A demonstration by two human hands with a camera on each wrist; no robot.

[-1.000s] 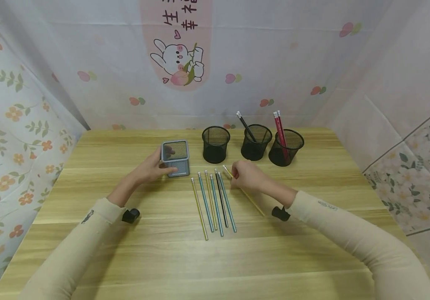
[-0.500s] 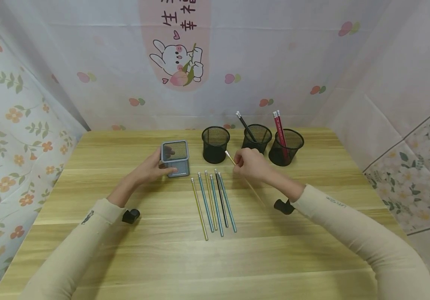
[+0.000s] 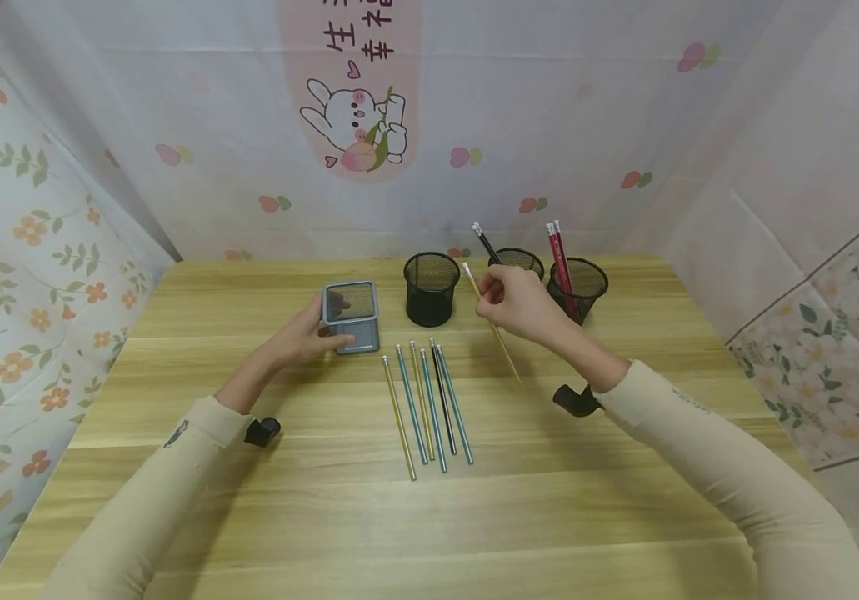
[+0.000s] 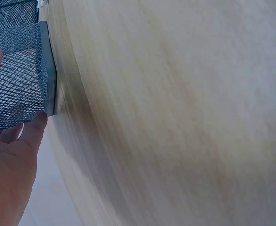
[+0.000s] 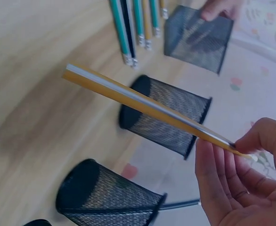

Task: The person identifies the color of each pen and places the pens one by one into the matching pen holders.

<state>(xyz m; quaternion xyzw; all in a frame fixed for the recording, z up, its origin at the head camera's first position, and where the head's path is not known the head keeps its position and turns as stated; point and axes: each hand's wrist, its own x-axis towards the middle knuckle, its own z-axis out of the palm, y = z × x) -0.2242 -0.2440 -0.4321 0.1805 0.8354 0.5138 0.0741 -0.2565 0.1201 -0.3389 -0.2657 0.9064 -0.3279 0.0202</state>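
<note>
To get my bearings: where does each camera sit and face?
Head: on the head, facing forward-down at the table; shows left hand, right hand, sleeves.
Left wrist: on that wrist, facing the holder; shows left hand.
Right wrist: on that wrist, facing pencil, cups; shows right hand, left fingers.
Head and right wrist share pencil, cups.

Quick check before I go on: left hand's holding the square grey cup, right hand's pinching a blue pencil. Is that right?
Not quite: the pencil in the right hand is yellow, not blue, as the right wrist view shows. The rest stands: the left hand holds the square grey cup.
</note>
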